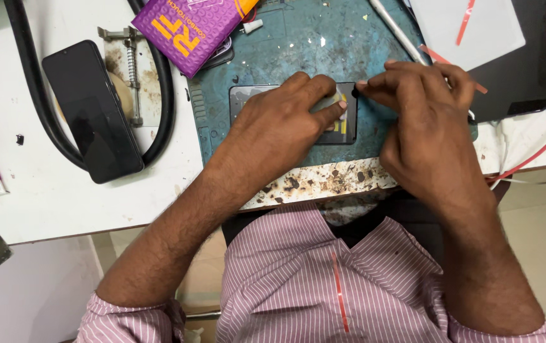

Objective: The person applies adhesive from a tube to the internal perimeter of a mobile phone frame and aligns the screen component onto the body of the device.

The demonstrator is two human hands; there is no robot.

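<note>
1. An opened phone body (349,124), dark grey with a yellow strip inside, lies on a worn teal work mat (298,51); this phone body serves as the landmark below.
2. The left hand (279,127) lies flat over the middle of the phone body, its fingers (330,113) pressing down on a pale film or sticker near the yellow strip, not curled round anything.
3. The right hand (422,121) sits at the phone body's right edge, its fingers (375,82) pinched together at the upper right corner; whether something thin is held between them cannot be told.
4. Left of the phone body, off the mat, a black smartphone (92,111) lies screen up on the white counter (50,197), ringed by a thick black cable (31,95).
5. Above and left of the phone body rests a purple packet (190,28), overlapping the mat's corner.
6. To the right of the phone body, beyond the right hand, a dark panel (521,70) carries a white sheet (464,28) with a red tab.
</note>
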